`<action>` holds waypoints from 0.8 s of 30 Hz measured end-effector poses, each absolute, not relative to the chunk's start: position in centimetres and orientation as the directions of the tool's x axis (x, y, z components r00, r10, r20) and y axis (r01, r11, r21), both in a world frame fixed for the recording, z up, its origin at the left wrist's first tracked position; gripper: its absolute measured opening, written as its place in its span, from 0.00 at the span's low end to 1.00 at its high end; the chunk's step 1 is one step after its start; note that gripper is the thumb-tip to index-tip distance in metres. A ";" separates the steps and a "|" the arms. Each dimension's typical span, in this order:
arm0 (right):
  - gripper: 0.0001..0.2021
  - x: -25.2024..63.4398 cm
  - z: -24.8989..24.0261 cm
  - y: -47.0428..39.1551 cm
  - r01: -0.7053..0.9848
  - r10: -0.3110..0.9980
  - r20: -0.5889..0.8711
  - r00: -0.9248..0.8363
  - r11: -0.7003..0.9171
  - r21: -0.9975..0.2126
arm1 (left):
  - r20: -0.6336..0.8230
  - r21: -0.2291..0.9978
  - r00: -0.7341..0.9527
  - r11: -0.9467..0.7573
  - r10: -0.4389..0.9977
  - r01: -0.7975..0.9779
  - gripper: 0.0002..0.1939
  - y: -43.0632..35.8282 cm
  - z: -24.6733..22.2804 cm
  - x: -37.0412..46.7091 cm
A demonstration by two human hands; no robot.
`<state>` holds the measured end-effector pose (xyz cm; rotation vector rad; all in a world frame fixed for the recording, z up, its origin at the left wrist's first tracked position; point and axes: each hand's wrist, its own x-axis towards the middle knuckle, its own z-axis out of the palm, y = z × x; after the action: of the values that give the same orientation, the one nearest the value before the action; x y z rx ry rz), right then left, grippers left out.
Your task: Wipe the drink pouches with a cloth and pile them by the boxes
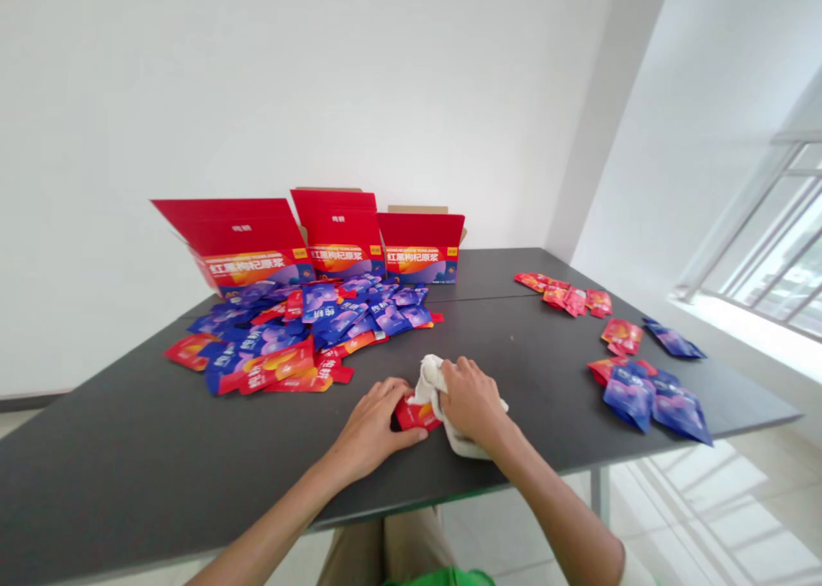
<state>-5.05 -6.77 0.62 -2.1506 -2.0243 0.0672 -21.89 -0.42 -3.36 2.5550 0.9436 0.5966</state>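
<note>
Near the front edge of the table, a red pouch (417,415) with an orange print lies flat. My left hand (372,423) grips its left side, the fingers at the far edge and the thumb at the near edge. My right hand (472,397) is closed on a white cloth (429,379), which touches the pouch's right part. Part of the cloth hangs below my right palm onto the tabletop. The pouch's right end is hidden under the cloth and hand.
A heap of blue and red pouches (276,337) covers the dark table (128,449) at the left. Behind it stand three open red boxes, left (250,243), middle (340,235) and right (420,248). Red pouches (565,295) and blue pouches (629,393) lie along the right side.
</note>
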 end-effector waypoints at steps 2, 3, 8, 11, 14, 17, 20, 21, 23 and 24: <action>0.13 -5.2 0.6 -6.9 0.984 0.995 0.098 -0.028 0.044 -0.175 | 0.270 0.454 0.701 -0.729 0.660 0.512 0.21 -0.5 -3.4 -21.9; 0.13 -5.4 0.5 -7.0 0.978 0.991 0.099 -0.089 0.106 -0.181 | 0.274 0.452 0.707 -0.737 0.652 0.503 0.20 -0.5 -3.3 -21.9; 0.13 -5.2 0.3 -7.0 0.984 0.994 0.107 0.008 0.011 -0.176 | 0.268 0.449 0.690 -0.721 0.673 0.528 0.22 -0.6 -3.2 -21.8; 0.13 -5.1 0.5 -6.9 0.988 0.992 0.125 0.015 0.004 -0.154 | 0.259 0.455 0.688 -0.714 0.677 0.532 0.23 -0.7 -3.1 -21.8; 0.14 -5.3 0.6 -7.2 0.971 0.981 0.104 -0.162 0.177 -0.161 | 0.267 0.460 0.714 -0.737 0.647 0.496 0.20 -0.6 -3.0 -21.8; 0.14 -5.2 0.8 -7.2 0.983 0.993 0.074 -0.089 0.099 -0.155 | 0.264 0.458 0.706 -0.730 0.657 0.507 0.20 -0.7 -2.9 -21.8; 0.12 -4.9 0.9 -7.0 0.991 0.996 0.092 0.023 -0.011 -0.134 | 0.252 0.449 0.686 -0.711 0.682 0.542 0.23 -0.8 -2.9 -21.8; 0.12 -5.0 0.8 -7.1 0.991 0.995 0.099 -0.007 0.021 -0.136 | 0.253 0.448 0.690 -0.714 0.678 0.538 0.22 -0.8 -2.9 -21.8; 0.12 -5.2 0.7 -7.3 0.980 0.987 0.107 -0.118 0.133 -0.147 | 0.262 0.450 0.706 -0.731 0.658 0.514 0.20 -0.8 -2.9 -21.9; 0.12 -5.3 0.6 -7.4 0.972 0.981 0.105 -0.161 0.176 -0.154 | 0.266 0.452 0.712 -0.737 0.650 0.503 0.20 -0.8 -2.9 -21.9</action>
<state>-5.28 -7.43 0.65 -1.9069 -2.2639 0.0756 -21.85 -0.75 -2.95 2.5720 0.8981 0.5894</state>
